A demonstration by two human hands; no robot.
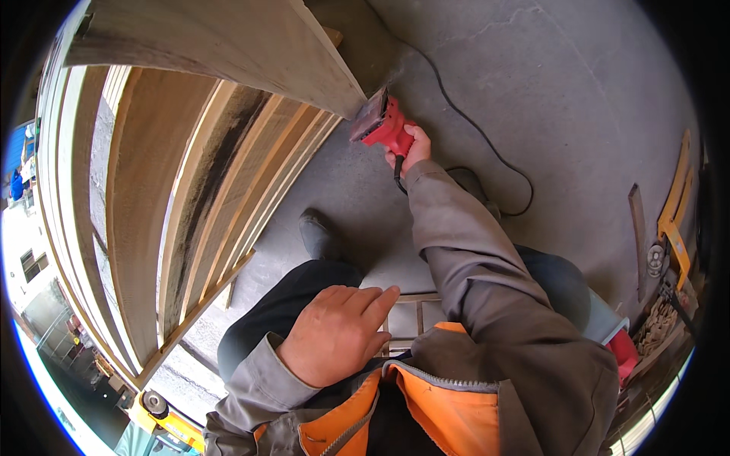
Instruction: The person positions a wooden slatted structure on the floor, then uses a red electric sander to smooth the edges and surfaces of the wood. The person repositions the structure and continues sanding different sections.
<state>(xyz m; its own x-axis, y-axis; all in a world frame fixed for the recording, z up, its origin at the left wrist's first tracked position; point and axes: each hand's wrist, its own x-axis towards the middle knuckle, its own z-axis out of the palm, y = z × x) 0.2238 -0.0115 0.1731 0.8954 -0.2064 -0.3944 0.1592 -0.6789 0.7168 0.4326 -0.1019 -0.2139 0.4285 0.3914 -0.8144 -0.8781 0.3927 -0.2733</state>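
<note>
Gripping a red sander (394, 131) by its narrow end, the right hand (414, 148) is stretched out to the right of the planks (190, 182), with the fingers wrapped around the tool. The sander is held just beside the far end of the planks, where its dark flat base is turned toward the corner of a wide board (205, 34); whether the two are touching cannot be told. The wide board is seen over the far end of the planks. The planks are ranged side by side in a long row, and one of them is marked by a dark streak along its length.

The left hand (338, 334) is held to the right of the planks' near end, in front of the body, with its back turned up and its fingers loosely extended. A black cord (525, 178) is laid in a curve over the grey floor (601, 114), to the right of the planks, and is partly hidden by the right sleeve (471, 243). A dark boot (318, 232) is planted near the planks, on their right. Well to the right of the planks, a yellow frame (673, 220) and a grey disc (655, 260) can be seen. Beside the planks' near end, a yellow tool (186, 432) is partly shown.
</note>
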